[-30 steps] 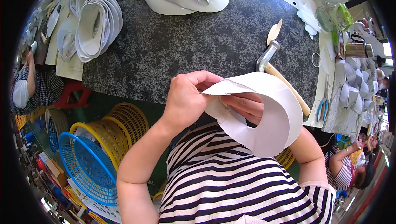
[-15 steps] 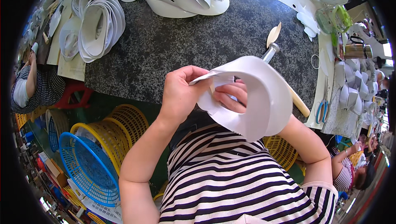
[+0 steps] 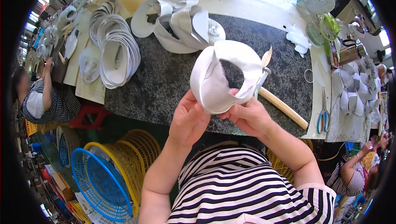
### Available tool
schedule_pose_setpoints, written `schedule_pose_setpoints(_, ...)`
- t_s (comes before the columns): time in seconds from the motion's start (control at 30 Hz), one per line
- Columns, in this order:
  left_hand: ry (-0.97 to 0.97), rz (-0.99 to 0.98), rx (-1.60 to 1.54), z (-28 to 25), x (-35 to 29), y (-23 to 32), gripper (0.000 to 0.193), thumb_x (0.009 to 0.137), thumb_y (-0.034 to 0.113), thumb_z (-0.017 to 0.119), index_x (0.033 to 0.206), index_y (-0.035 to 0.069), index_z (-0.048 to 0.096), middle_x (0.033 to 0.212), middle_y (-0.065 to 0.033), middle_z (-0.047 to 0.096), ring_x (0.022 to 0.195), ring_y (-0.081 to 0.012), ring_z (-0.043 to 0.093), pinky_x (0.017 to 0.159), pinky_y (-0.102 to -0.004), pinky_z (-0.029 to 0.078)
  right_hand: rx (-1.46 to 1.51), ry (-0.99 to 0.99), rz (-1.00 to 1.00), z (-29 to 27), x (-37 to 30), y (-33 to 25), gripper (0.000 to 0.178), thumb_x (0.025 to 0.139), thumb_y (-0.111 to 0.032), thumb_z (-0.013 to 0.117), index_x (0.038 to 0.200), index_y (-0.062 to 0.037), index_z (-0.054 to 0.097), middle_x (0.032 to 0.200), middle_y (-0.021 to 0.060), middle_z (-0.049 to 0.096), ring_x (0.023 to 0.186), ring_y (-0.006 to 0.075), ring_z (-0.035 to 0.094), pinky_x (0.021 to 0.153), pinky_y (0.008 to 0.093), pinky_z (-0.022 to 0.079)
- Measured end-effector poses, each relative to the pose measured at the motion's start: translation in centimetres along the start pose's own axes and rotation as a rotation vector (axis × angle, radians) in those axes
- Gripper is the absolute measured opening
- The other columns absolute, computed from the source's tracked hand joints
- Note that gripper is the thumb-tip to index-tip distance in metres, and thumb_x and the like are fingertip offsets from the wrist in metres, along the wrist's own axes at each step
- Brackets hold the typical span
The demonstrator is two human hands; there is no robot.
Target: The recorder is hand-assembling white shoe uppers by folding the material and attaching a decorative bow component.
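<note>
Over speckled dark worktop [image 3: 165, 79] | both hands' grip pinching white curved piece [image 3: 218, 79]

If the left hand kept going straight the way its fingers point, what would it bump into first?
The left hand points up and away, and it already touches the curved white piece held by both hands. Past that probably lies the dark speckled tabletop, though depth is hard to judge.

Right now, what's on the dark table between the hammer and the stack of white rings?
In the head view, only bare speckled tabletop lies between the hammer and the stack of white rings.
</note>
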State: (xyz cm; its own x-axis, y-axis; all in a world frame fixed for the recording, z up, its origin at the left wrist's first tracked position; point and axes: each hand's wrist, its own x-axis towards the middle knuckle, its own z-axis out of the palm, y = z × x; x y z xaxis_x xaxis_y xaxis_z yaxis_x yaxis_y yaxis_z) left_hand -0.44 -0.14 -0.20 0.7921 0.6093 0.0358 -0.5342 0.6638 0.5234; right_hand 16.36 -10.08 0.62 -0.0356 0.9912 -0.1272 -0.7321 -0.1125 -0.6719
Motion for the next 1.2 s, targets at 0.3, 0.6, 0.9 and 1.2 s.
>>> schedule_pose_setpoints(0.3,0.143,0.113,0.254,-0.2,0.8,2.3,0.053,0.094,0.012,0.072,0.14,-0.003,0.05,0.139,-0.0145,0.061,0.132,-0.0255,0.056,0.118,-0.0454,0.038,-1.264,0.234,-0.822,0.7,2.2,-5.5,0.029,0.101,-0.029,0.065,0.104,0.0003,0.068,0.083,0.007,0.068,0.078,0.0161,0.065,0.071,0.0322,0.053)
schedule_pose_setpoints(0.6,0.057,-0.057,-0.009,0.2,0.2,-0.3,0.041,0.089,0.001,0.075,0.128,-0.002,0.062,0.127,-0.0127,0.069,0.118,-0.0223,0.064,0.108,-0.0397,0.047,-1.213,0.178,-0.384,2.6,1.9,-6.4,0.026,0.099,-0.027,0.066,0.095,-0.0017,0.068,0.073,0.0158,0.062,0.063,0.0262,0.059,0.061,0.0369,0.049)
schedule_pose_setpoints(0.9,0.019,0.015,0.059,-0.7,0.2,-1.0,0.042,0.094,0.007,0.07,0.135,0.004,0.059,0.136,-0.0107,0.064,0.125,-0.0233,0.061,0.11,-0.0404,0.046,-1.161,0.293,-0.432,2.2,2.5,-5.5,0.021,0.093,-0.02,0.072,0.102,-0.0018,0.068,0.08,0.0145,0.067,0.069,0.0301,0.064,0.067,0.0373,0.053)
schedule_pose_setpoints(1.2,0.085,0.062,-0.042,0.6,0.9,-1.7,0.044,0.098,0.008,0.066,0.14,0.006,0.054,0.14,-0.0099,0.06,0.129,-0.0227,0.057,0.112,-0.0396,0.045,-1.683,0.355,-1.091,2.4,0.5,-2.6,0.038,0.075,-0.019,0.083,0.109,-0.0072,0.073,0.097,0.0074,0.072,0.092,0.025,0.068,0.083,0.0385,0.052)
